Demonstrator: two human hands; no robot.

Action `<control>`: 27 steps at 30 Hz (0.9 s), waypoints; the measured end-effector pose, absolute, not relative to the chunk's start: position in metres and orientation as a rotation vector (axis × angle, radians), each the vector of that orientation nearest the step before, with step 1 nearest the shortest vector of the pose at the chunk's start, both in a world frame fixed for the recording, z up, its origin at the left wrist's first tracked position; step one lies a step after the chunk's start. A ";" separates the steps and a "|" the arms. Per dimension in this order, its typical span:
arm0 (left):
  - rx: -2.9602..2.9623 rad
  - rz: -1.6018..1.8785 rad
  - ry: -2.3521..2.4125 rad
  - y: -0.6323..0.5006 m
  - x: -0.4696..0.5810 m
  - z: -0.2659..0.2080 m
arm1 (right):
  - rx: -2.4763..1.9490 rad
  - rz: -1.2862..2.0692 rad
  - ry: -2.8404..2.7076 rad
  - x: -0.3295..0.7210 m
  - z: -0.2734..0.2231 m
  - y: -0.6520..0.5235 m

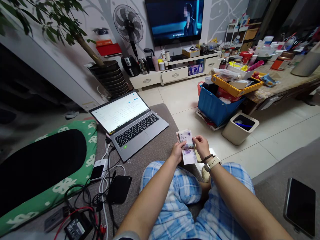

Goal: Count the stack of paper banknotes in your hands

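Observation:
My left hand grips a small stack of banknotes by its left side, thumb on top. A purple-tinted note hangs folded down below the stack, its lower part pale. At the right edge of the notes, the fingers of my right hand pinch the top one, which shows a figure 5. A beaded bracelet and a watch with a pale strap are on my right wrist. Both hands are held in front of my knees, in blue and white checked trousers.
An open laptop stands on the grey sofa to my left, beside tangled cables, a black pouch and a green cushion. A phone lies at right. Beyond are a beige bin, a blue basket and a cluttered table.

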State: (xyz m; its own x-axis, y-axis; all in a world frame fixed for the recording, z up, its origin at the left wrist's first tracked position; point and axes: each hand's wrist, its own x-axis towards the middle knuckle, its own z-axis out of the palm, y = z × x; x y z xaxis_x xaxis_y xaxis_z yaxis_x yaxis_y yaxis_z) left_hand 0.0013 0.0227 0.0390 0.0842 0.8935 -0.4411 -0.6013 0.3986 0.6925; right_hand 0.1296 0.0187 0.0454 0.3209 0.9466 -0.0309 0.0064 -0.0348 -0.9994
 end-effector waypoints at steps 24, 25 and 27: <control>0.317 1.185 0.939 0.027 0.002 0.036 | -1.211 1.148 -0.898 0.125 0.058 0.015; 0.315 1.184 0.941 0.027 0.002 0.036 | -1.212 1.150 -0.897 0.125 0.059 0.014; 0.315 1.182 0.945 0.027 0.002 0.037 | -1.213 1.154 -0.890 0.125 0.060 0.014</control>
State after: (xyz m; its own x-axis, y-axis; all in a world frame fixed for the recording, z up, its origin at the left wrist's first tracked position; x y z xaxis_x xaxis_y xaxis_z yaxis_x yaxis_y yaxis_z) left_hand 0.0022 0.0268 0.0370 0.0654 0.8859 -0.4591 -0.6432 0.3892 0.6594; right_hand 0.1247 0.0136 0.0595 0.2202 0.9730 -0.0691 -0.1804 -0.0290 -0.9832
